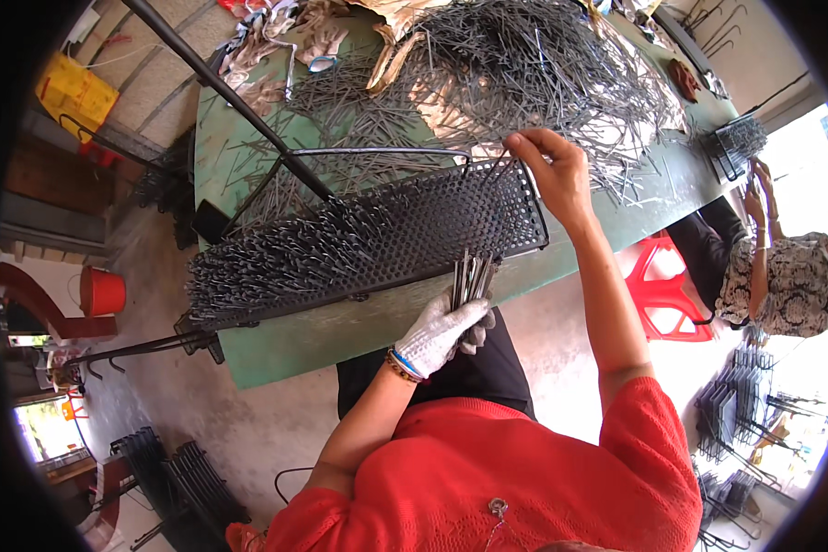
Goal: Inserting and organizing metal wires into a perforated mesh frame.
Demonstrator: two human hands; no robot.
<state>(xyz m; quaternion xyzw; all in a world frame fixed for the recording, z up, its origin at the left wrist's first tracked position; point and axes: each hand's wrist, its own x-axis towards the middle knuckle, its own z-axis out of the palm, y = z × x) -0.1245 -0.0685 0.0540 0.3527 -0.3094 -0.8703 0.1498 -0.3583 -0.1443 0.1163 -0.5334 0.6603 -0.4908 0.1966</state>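
A long black rack (451, 219) with a perforated top lies slantwise across the table in front of me. Thin dark metal rods (281, 262) stand packed in the holes of its left half, while most holes on the right are bare. My left hand (440, 336), in a white glove, is closed round a bundle of similar metal rods (474, 278) pointing up by the rack's near edge. At the rack's far right corner, my bare right hand (561, 179) pinches a thin metal rod (499, 171) over the holes; its lower end is hard to make out.
A large heap of loose rods (524, 64) covers the far side of the green table (290, 354). A black bar (221, 83) slants over the rack's left part. To the right, another person (777, 281) works at a smaller rack (736, 143), near a red plastic stool (667, 285).
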